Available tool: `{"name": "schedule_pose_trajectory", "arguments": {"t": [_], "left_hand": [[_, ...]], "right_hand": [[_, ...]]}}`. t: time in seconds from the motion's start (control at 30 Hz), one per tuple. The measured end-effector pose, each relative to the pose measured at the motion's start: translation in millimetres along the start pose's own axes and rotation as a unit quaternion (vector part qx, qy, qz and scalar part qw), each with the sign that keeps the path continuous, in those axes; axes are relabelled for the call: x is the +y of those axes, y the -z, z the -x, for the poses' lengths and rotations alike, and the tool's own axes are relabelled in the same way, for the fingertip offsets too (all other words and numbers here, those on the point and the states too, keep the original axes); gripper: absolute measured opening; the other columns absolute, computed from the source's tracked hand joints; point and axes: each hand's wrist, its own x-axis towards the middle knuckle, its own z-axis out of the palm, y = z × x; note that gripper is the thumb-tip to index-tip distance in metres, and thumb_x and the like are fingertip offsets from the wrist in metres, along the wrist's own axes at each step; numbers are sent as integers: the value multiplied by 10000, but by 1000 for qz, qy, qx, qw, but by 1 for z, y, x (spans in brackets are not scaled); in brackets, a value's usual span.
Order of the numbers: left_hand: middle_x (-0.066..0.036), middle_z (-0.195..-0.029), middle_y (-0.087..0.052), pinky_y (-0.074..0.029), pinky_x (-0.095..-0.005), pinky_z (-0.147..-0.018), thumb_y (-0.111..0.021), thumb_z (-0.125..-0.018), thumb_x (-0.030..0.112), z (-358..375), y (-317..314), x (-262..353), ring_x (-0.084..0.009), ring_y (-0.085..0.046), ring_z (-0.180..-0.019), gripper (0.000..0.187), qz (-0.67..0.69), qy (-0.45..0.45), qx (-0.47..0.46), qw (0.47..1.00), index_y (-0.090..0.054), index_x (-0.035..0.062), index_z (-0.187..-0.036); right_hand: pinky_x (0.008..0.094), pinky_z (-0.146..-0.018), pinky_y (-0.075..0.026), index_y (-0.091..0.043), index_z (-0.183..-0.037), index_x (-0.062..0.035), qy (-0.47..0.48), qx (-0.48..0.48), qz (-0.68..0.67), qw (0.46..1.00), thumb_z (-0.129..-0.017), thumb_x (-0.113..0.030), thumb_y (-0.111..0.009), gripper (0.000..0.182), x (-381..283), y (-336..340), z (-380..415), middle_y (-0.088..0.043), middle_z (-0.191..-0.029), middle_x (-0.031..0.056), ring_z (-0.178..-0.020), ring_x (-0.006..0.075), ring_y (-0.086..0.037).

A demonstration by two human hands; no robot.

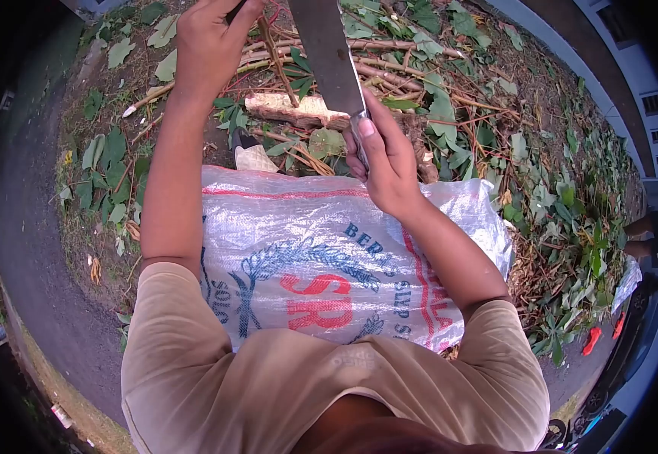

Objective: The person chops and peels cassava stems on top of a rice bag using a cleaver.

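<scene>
My right hand [386,155] is closed around the handle of a machete [325,53], whose broad dark blade points up and away past the top edge of the view. At the upper left, my left hand [212,45] is raised with its fingers curled around something dark, mostly cut off by the frame edge; I cannot tell what it is. Beside that hand, a thin brown stick [272,57] slants down to a chopped log [291,113] with pale bare wood on top. The log lies on the ground below the blade. Nearer my body, a printed white woven sack [268,212] is spread out.
Cut branches [397,72] lie heaped beyond the log. Green leaves [442,113] litter the soil, thickest on the right. An asphalt road [34,227] curves along the left. Red items [592,340] lie at the far right, near a parked car [636,340].
</scene>
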Motion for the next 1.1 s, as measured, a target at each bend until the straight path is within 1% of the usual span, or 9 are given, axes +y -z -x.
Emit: {"name": "schedule_pose_trajectory", "arguments": {"t": [0.1,0.23,0.3,0.4,0.5,0.57,0.8,1.0,1.1], "left_hand": [[-95,-860,-647,-535,-363,-690,-628,-1024,66,1,2,-5,-225,-657,-759,162,-21,-47,-20,998,-694,-76,-982],[-100,-884,-663,-532,-395,-708,-645,-1050,135,4,-6,11,-249,-656,-787,219,89,22,-28,995,-694,-69,-983],[-36,-987,-720,-545,-311,-867,-649,-1067,195,4,-10,2,-132,-670,-904,263,-6,-77,17,997,-750,49,-1261],[-58,-1084,-778,-571,-304,-829,-694,-1024,117,4,-7,-6,-141,-723,-933,308,7,-63,-4,998,-753,129,-1326],[-63,-1059,-761,-560,-286,-846,-695,-1021,103,5,-6,-19,-127,-708,-936,303,23,-38,-12,999,-749,82,-1318],[-65,-1058,-754,-558,-282,-850,-692,-1018,87,4,-6,-10,-126,-705,-936,310,60,-26,-14,998,-744,72,-1324],[-76,-1104,-724,-534,-321,-932,-675,-1033,122,-4,0,-1,-152,-682,-1018,299,84,74,-44,993,-739,31,-1311],[-79,-1155,-678,-491,-393,-1042,-504,-1110,158,18,-38,-39,-211,-653,-1085,523,239,103,-50,964,-387,93,-1616],[-110,-1199,-671,-479,-404,-1061,-526,-1096,132,26,-55,-49,-217,-640,-1145,544,216,99,-10,971,-362,46,-1608]], "right_hand": [[231,-553,-355,-337,-1641,-66,23,20,-56,998,-1158,-224,-428,517,-7,-5,1,-424,-789,-18,-624,52,-372],[221,-557,-373,-331,-1655,-127,-105,-45,-35,993,-1162,-289,-428,528,-13,4,-3,-487,-890,23,-629,63,-406],[218,-552,-370,-332,-1654,-128,-134,-18,-68,988,-1162,-295,-426,528,-12,6,-1,-485,-883,24,-626,62,-407],[225,-550,-369,-335,-1650,-110,-89,2,-84,992,-1161,-272,-421,522,-31,5,0,-460,-858,10,-631,59,-391],[234,-560,-374,-327,-1652,-89,-40,6,-91,995,-1162,-247,-419,523,-34,4,4,-434,-828,-6,-640,57,-380],[241,-567,-384,-332,-1653,-101,-115,-42,-87,989,-1161,-246,-426,522,-26,9,3,-439,-833,-8,-642,61,-392],[244,-574,-398,-359,-1648,-143,-140,-7,-65,988,-1158,-268,-449,514,5,27,-5,-452,-845,-12,-640,69,-406],[239,-526,-371,-356,-1647,-148,-123,11,-72,990,-1159,-278,-439,512,14,32,-8,-436,-811,-30,-609,58,-402],[235,-505,-391,-354,-1652,-179,-70,6,-43,997,-1156,-303,-449,520,27,31,-7,-439,-786,-35,-588,55,-416]]}}
